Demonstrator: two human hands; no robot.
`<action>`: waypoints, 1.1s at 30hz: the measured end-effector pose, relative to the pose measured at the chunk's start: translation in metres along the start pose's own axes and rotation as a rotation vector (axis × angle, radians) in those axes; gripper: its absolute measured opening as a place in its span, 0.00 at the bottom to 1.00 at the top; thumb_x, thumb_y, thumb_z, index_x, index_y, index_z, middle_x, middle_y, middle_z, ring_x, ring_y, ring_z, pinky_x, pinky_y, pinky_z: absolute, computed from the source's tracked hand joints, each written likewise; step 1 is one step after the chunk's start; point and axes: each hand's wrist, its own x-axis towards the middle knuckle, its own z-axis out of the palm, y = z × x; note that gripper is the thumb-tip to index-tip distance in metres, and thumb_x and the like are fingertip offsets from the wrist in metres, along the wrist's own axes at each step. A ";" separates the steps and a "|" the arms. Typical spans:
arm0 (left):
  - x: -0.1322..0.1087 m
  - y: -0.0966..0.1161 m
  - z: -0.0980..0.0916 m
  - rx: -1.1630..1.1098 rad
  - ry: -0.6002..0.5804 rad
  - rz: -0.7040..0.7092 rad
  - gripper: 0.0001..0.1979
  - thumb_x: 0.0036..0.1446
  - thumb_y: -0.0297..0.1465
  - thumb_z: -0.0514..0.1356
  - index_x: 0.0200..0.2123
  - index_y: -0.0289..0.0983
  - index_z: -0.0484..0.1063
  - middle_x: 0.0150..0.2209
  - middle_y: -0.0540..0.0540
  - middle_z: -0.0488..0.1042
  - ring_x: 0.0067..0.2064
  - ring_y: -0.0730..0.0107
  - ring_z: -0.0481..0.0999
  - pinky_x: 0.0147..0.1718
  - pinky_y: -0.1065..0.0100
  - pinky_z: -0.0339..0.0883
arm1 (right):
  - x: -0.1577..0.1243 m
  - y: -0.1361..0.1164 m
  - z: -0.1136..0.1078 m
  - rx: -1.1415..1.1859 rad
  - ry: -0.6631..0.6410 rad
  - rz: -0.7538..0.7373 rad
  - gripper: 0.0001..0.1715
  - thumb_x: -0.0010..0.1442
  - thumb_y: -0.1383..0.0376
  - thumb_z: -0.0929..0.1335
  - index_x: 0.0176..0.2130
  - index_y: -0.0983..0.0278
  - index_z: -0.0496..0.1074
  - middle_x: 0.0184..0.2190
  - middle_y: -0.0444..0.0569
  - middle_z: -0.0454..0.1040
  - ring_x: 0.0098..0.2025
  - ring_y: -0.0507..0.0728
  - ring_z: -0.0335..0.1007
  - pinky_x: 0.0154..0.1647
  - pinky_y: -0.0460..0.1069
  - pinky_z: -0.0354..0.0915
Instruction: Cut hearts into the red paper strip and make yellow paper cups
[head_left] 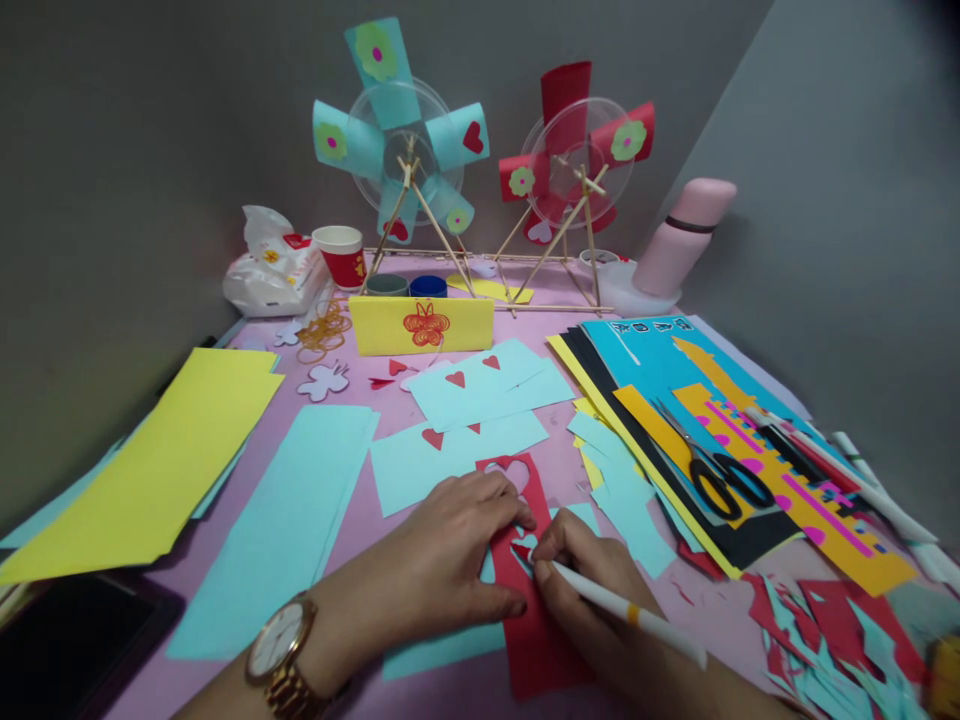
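My right hand (592, 580) grips a slim white pen (630, 610) with a yellow band, its tip low over a red paper strip (536, 630). A small light-coloured heart shape (523, 546) shows in the strip beside the tip; whether the pen marks or cuts there I cannot tell. Pressing on the strip's left side, my left hand (469, 540) holds nothing, with its thumb apart from the fingers. Light blue paper (442, 650) lies beneath. Beyond my hands are light blue sheets (495, 385) with red hearts.
Scissors (716, 470) rest on coloured sheets at right, near paper scraps (832, 640). Yellow sheets (165, 450) and a dark device (90, 640) lie left. Two paper pinwheels (405, 130) on stick frames, a paper cup (341, 262) and a pink bottle (686, 235) stand at the back.
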 end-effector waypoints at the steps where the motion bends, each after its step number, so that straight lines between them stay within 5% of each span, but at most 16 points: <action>1: 0.000 0.000 0.000 -0.003 0.003 0.000 0.15 0.48 0.29 0.67 0.39 0.41 0.68 0.40 0.50 0.67 0.45 0.61 0.65 0.46 0.61 0.59 | 0.000 0.000 0.000 0.003 -0.005 0.000 0.08 0.58 0.65 0.57 0.27 0.59 0.60 0.19 0.41 0.64 0.21 0.53 0.62 0.21 0.46 0.56; 33: -0.001 0.000 0.001 0.004 -0.011 -0.020 0.18 0.47 0.28 0.68 0.42 0.42 0.68 0.41 0.49 0.67 0.47 0.60 0.66 0.48 0.61 0.59 | -0.004 0.004 -0.001 0.002 -0.008 -0.058 0.08 0.58 0.67 0.58 0.27 0.59 0.59 0.19 0.40 0.64 0.21 0.52 0.62 0.22 0.46 0.56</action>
